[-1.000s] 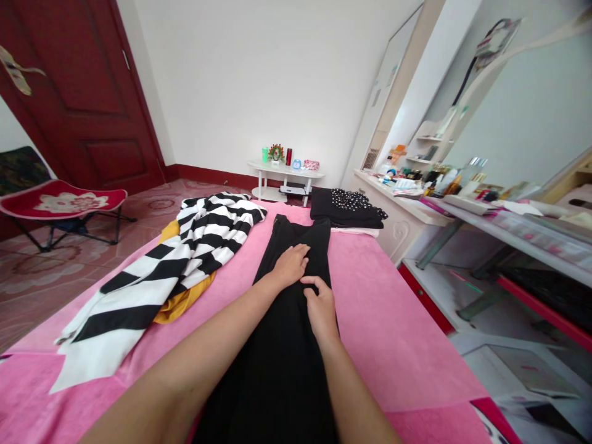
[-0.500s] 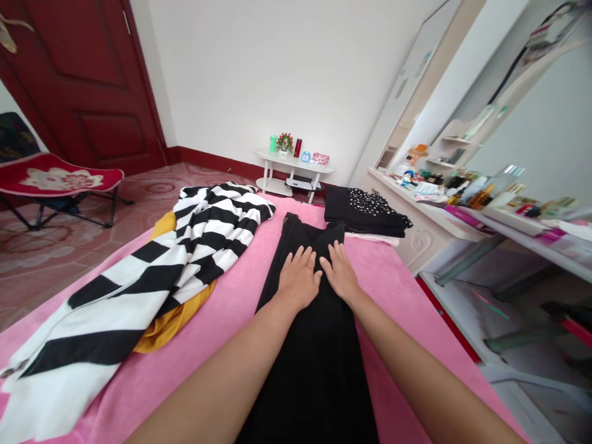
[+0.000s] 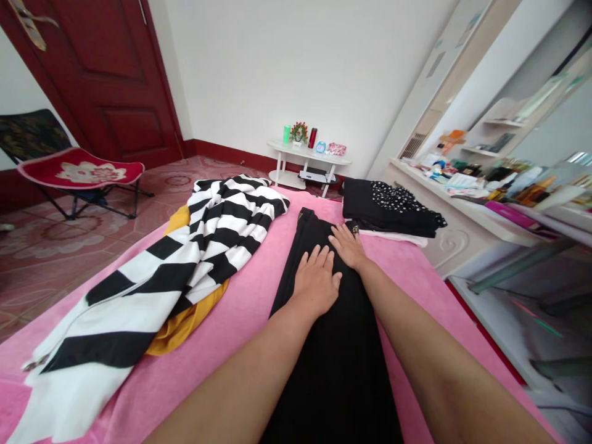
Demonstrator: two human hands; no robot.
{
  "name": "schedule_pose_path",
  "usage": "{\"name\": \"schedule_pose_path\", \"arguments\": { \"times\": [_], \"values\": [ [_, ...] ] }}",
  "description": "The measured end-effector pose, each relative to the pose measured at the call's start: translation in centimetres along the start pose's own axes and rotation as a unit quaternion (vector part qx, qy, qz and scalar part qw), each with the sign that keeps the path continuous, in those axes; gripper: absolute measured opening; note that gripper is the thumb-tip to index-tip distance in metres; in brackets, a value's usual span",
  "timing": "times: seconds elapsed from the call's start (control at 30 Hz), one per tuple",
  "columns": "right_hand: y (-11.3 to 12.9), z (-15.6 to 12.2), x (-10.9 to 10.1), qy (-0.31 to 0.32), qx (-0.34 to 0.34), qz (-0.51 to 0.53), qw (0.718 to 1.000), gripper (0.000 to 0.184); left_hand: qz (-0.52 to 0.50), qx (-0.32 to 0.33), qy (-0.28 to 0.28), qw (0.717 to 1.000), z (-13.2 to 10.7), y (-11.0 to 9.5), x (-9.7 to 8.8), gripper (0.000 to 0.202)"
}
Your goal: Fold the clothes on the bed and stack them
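A long black garment (image 3: 330, 351) lies lengthwise down the middle of a pink bed cover (image 3: 245, 308). My left hand (image 3: 317, 282) rests flat on it, fingers stretched out and together. My right hand (image 3: 348, 245) lies flat a little farther up, near the garment's top right edge, fingers spread. Neither hand holds anything. Both forearms reach over the black cloth from the bottom of the view.
A black-and-white striped garment (image 3: 185, 259) lies over a yellow one (image 3: 185, 320) on the left. A folded black beaded top (image 3: 388, 206) sits on a white piece at the far right corner. A cluttered dressing shelf (image 3: 481, 191), a small white table (image 3: 308, 163) and a red folding chair (image 3: 76, 176) stand around.
My right hand, curled beside the left a second ago, has flattened and slid up the black garment towards its top right. The left hand stays pressed flat. The camera has shifted slightly.
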State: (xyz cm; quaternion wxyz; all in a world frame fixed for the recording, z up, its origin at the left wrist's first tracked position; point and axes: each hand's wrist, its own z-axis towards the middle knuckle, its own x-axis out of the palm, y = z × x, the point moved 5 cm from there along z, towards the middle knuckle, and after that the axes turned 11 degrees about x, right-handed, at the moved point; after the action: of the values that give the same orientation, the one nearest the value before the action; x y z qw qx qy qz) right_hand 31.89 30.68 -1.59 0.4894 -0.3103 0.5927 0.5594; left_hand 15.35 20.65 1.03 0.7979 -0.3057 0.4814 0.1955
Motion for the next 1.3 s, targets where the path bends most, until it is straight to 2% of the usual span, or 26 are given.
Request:
{"name": "schedule_pose_path", "arguments": {
  "times": [0.23, 0.33, 0.47, 0.57, 0.63, 0.67, 0.73, 0.8, 0.83, 0.97, 1.03, 1.17, 1.3],
  "values": [
    [-0.3, -4.9, -0.7, 0.02, 0.042, 0.059, 0.997, 0.05, -0.01, 0.016, 0.028, 0.999, -0.2, 0.0, -0.1, 0.06],
    [-0.9, -7.8, -1.1, 0.024, 0.067, 0.08, 0.994, 0.052, -0.012, 0.033, 0.046, 0.998, -0.7, -0.5, -0.3, 0.072],
    [-1.3, -11.5, -2.2, 0.025, 0.096, 0.095, 0.991, 0.053, -0.047, 0.074, 0.076, 0.993, -2.4, -1.6, -1.1, 0.085],
    [-0.3, -14.3, -3.3, 0.013, 0.128, 0.099, 0.987, 0.057, -0.085, 0.076, 0.086, 0.99, -4.2, -2.3, -1.8, 0.078],
    [1.1, -16.9, -4.0, -0.019, 0.136, 0.096, 0.986, 0.061, -0.1, 0.067, 0.087, 0.989, -5.7, -2.5, -2.2, 0.073],
    [2.2, -18.4, -4.2, -0.037, 0.117, 0.091, 0.988, 0.061, -0.103, 0.067, 0.089, 0.988, -6.4, -2.6, -2.4, 0.072],
    [4.5, -22.0, -4.3, -0.052, 0.029, 0.08, 0.995, 0.056, -0.099, 0.084, 0.097, 0.987, -8.1, -2.9, -2.9, 0.076],
    [6.2, -25.7, -4.2, -0.027, -0.065, 0.064, 0.996, 0.05, -0.089, 0.119, 0.112, 0.983, -9.9, -3.1, -3.5, 0.081],
    [6.4, -27.3, -4.2, -0.006, -0.09, 0.055, 0.994, 0.049, -0.087, 0.139, 0.12, 0.979, -10.9, -3.1, -3.9, 0.08],
    [4.5, -31.7, -5.7, 0.068, -0.124, 0.028, 0.99, 0.048, -0.142, 0.208, 0.161, 0.954, -14.7, -2.2, -6.6, 0.054],
    [3.2, -33.2, -7.0, 0.11, -0.151, 0.03, 0.982, 0.052, -0.189, 0.224, 0.184, 0.938, -16.5, -1.4, -8.3, 0.047],
    [1.4, -35.9, -9.3, 0.155, -0.178, 0.03, 0.971, 0.059, -0.237, 0.223, 0.238, 0.915, -19.8, 0.1, -11.3, 0.063],
    [2.1, -37.7, -10.0, 0.156, -0.205, 0.031, 0.966, 0.061, -0.247, 0.24, 0.242, 0.907, -21.7, -0.3, -12.7, 0.066]
  ]
}}
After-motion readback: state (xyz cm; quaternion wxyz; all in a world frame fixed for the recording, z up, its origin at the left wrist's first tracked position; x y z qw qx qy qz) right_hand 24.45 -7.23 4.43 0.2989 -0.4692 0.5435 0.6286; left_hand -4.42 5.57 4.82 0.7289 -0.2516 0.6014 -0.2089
